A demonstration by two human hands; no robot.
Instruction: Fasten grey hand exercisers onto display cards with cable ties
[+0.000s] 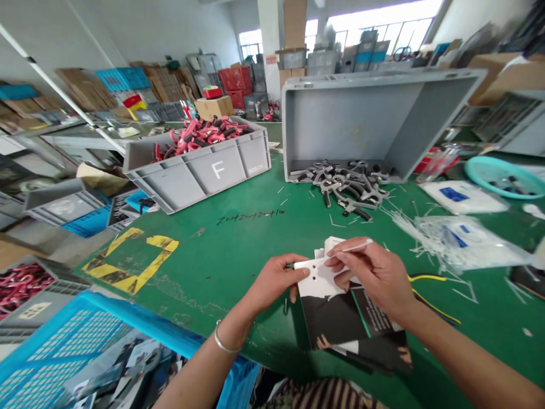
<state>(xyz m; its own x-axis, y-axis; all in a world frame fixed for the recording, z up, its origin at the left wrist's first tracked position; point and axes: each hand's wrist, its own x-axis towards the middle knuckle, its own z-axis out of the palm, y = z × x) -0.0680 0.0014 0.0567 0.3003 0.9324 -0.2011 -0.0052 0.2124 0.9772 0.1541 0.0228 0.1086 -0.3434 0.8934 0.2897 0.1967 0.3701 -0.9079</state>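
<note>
Left hand (275, 279) on a punched white card (320, 286), right hand (371, 277) with an apparent white cable tie (351, 247)

"Could you see the whole white card (317, 281)?"

"No. My left hand (272, 281) covered one end, and my right hand (370, 275) hid most of the white pieces (334, 245) behind it, along with the lower end of the white strip (353, 247)."

"And the booklet (340, 318) beneath them?"

"Its print was too small for me to read."

"The writing on the table (200, 267)? (249, 217)"

"Too blurred to read with certainty."

"Anything else?"

"The picture's bottom edge cut off the blue crate (80, 324) and striped cloth (321, 395), and the labels on the plastic bags (464, 244) were blurred."
</note>
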